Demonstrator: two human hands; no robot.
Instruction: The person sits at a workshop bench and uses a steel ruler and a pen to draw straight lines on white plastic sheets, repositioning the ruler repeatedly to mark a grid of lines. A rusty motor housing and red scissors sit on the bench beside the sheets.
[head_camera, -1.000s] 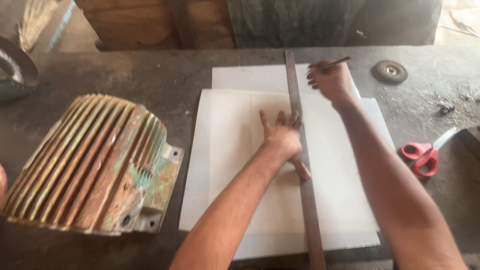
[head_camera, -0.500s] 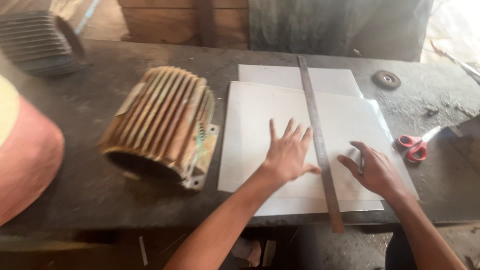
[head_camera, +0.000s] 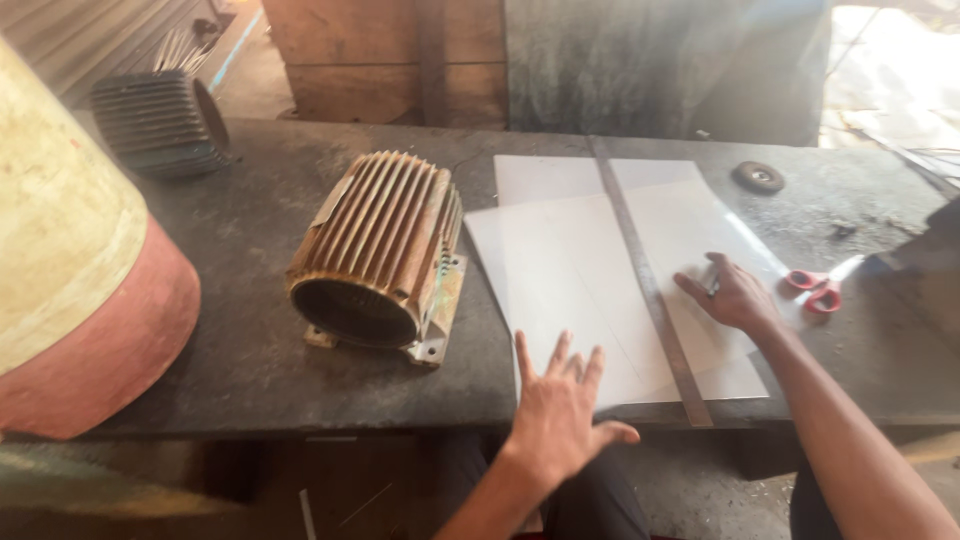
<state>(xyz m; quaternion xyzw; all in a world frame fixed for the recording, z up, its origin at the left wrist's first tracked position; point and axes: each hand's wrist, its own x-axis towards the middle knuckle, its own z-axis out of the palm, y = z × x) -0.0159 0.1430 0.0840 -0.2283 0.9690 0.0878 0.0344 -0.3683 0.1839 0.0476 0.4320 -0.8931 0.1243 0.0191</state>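
Two white sheets (head_camera: 570, 270) lie stacked on a dark workbench (head_camera: 250, 370), with a long metal ruler (head_camera: 650, 290) running across them from far to near. My left hand (head_camera: 560, 405) hovers at the bench's near edge by the top sheet's near corner, fingers spread, holding nothing. My right hand (head_camera: 735, 295) rests on the sheet just right of the ruler, with a thin dark pencil (head_camera: 712, 285) held between its fingers.
A rusty finned motor housing (head_camera: 385, 250) lies left of the sheets, and a darker one (head_camera: 160, 120) sits at the far left. Red scissors (head_camera: 815, 290) and a round disc (head_camera: 758, 177) lie to the right. A large cream-and-red drum (head_camera: 70, 270) stands at the left.
My left hand has lifted off the ruler and drawn back to the near edge. My right hand came from the ruler's far end toward me. The view pulled back and left.
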